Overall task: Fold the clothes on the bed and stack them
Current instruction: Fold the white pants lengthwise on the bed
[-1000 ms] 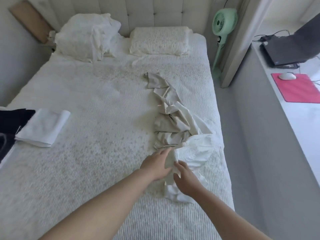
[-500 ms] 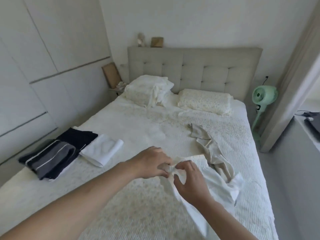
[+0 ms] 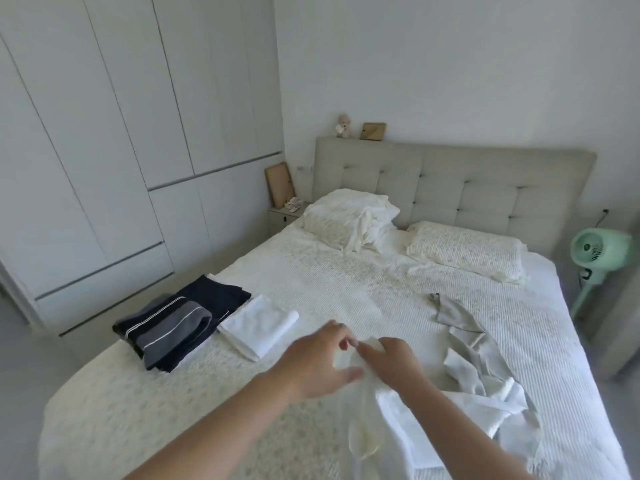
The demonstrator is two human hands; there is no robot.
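Observation:
A white garment point(image 3: 408, 414) hangs lifted above the bed point(image 3: 346, 289), its top edge pinched between both my hands. My left hand point(image 3: 318, 365) grips that edge with thumb below and fingers above. Close beside it, my right hand point(image 3: 391, 362) holds the same edge. A crumpled beige garment point(image 3: 464, 337) lies on the bed to the right, touching the white one. At the bed's left edge sit a folded white item point(image 3: 259, 323) and a folded dark pile with grey and white stripes point(image 3: 176, 327), side by side.
Two pillows point(image 3: 349, 220) point(image 3: 467, 251) lie against the padded headboard point(image 3: 450, 188). White wardrobe doors point(image 3: 121, 133) line the left wall. A green fan point(image 3: 599, 258) stands right of the bed. A nightstand point(image 3: 284, 216) with a frame is at the far left corner.
My view has risen from the bed towards the headboard and wardrobe. Both hands lifted the white garment's edge off the bed and moved it leftward, away from the beige garment.

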